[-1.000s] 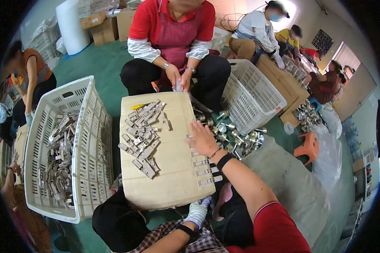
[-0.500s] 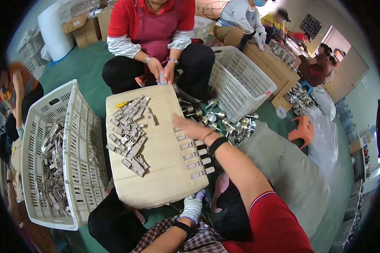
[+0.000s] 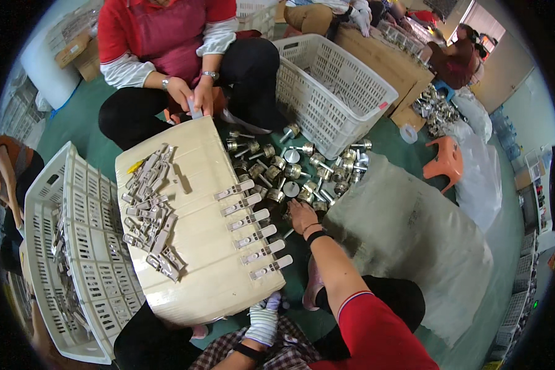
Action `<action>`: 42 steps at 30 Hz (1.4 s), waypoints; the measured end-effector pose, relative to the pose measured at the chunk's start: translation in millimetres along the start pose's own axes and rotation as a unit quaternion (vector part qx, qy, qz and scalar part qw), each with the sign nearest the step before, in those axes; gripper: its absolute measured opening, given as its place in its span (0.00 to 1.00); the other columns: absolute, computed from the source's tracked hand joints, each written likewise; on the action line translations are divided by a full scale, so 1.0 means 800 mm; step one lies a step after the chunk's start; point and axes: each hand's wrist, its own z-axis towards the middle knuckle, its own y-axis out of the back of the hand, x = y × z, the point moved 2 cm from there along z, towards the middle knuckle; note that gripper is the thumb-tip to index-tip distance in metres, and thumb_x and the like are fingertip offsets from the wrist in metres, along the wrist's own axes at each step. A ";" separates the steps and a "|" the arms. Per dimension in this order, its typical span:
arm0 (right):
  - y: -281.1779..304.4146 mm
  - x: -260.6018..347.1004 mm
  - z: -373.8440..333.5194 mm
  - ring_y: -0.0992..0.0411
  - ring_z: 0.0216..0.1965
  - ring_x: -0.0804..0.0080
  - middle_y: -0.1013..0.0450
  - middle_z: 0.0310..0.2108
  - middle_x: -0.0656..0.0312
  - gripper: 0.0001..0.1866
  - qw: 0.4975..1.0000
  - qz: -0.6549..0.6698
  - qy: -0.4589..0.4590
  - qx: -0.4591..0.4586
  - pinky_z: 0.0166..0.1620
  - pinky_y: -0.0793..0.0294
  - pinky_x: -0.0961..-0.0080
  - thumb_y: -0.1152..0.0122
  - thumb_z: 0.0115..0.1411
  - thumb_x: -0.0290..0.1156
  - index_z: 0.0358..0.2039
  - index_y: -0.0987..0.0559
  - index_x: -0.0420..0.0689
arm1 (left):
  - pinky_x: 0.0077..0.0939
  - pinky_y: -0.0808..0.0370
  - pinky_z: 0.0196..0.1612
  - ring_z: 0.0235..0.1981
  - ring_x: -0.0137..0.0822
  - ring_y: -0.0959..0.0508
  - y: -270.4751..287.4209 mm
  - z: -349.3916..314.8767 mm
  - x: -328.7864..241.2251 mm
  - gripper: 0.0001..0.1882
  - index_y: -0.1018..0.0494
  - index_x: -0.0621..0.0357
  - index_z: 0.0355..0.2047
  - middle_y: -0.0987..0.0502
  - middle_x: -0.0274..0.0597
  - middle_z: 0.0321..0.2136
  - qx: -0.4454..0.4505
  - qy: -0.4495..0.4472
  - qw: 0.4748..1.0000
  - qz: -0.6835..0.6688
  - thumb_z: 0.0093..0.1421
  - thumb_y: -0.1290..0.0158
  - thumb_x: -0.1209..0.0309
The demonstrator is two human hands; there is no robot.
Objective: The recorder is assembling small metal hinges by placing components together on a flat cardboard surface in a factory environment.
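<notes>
My right hand [image 3: 302,217] reaches over the right side of the board to the heap of metal knobs with rods [image 3: 290,171] on the floor. Its fingers are stretched out and touch the near knobs; I see nothing held in them. At the board's near edge is my left hand [image 3: 263,324], in a striped glove, its fingers partly hidden. The cream padded board [image 3: 209,246] carries a row of grey metal clips [image 3: 248,219] along its right edge, their ends sticking out. A loose pile of similar clips [image 3: 157,213] lies on its left half.
On the left stands a white crate [image 3: 98,246] with metal clips in it. Another white crate [image 3: 327,92] sits behind the knobs. A grey sheet [image 3: 407,240] spreads at right, near an orange stool [image 3: 445,161]. Opposite sits a person [image 3: 172,49] holding a pale object.
My right hand has gone from above the board's right edge down to the knobs. The view has shifted, so the board now sits further left. My left hand stays at the near edge.
</notes>
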 end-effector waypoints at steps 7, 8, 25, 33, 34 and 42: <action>0.011 0.069 0.027 0.33 0.42 0.60 0.33 0.44 0.58 0.15 0.999 0.020 -0.029 -0.018 0.44 0.30 0.64 0.51 0.54 0.29 0.44 0.28 0.45 | 0.26 0.31 0.43 0.37 0.31 0.28 0.016 -0.008 -0.012 0.14 0.29 0.61 0.43 0.25 0.37 0.37 -0.035 -0.017 0.996 0.083 0.60 0.47 0.66; 0.006 0.065 0.027 0.32 0.41 0.60 0.32 0.41 0.58 0.14 0.999 0.005 -0.035 -0.007 0.43 0.30 0.65 0.50 0.54 0.29 0.42 0.27 0.45 | 0.26 0.29 0.39 0.33 0.30 0.27 0.012 -0.008 -0.017 0.11 0.27 0.60 0.40 0.24 0.35 0.33 -0.035 -0.022 0.996 0.080 0.60 0.47 0.68; 0.325 -0.051 -0.005 0.31 0.42 0.51 0.34 0.44 0.46 0.38 0.941 0.319 -0.102 -0.044 0.48 0.30 0.68 0.31 0.37 0.38 0.48 0.33 0.34 | 0.23 0.32 0.45 0.40 0.28 0.29 0.004 -0.004 0.004 0.16 0.30 0.59 0.48 0.25 0.36 0.41 -0.028 -0.016 0.998 -0.054 0.61 0.49 0.68; 0.478 0.088 -0.149 0.38 0.44 0.77 0.38 0.41 0.67 0.34 0.831 0.540 0.127 0.048 0.45 0.33 0.79 0.38 0.44 0.23 0.54 0.37 0.43 | 0.21 0.33 0.36 0.29 0.25 0.31 0.007 -0.016 -0.002 0.13 0.27 0.60 0.40 0.25 0.31 0.29 -0.043 -0.027 0.996 -0.078 0.62 0.49 0.63; 0.475 0.103 -0.164 0.39 0.44 0.77 0.38 0.41 0.66 0.35 0.830 0.531 0.166 0.044 0.47 0.35 0.80 0.39 0.44 0.23 0.55 0.37 0.44 | 0.21 0.33 0.35 0.28 0.25 0.31 0.009 -0.018 -0.004 0.14 0.27 0.60 0.40 0.25 0.31 0.29 -0.046 -0.026 0.996 -0.077 0.62 0.49 0.63; 0.423 0.152 -0.213 0.37 0.53 0.61 0.37 0.51 0.56 0.35 0.890 0.410 0.196 0.041 0.56 0.39 0.70 0.37 0.42 0.23 0.55 0.36 0.44 | 0.21 0.31 0.33 0.28 0.25 0.31 0.002 -0.023 -0.001 0.17 0.27 0.62 0.45 0.24 0.35 0.32 -0.027 -0.007 0.998 -0.063 0.62 0.49 0.62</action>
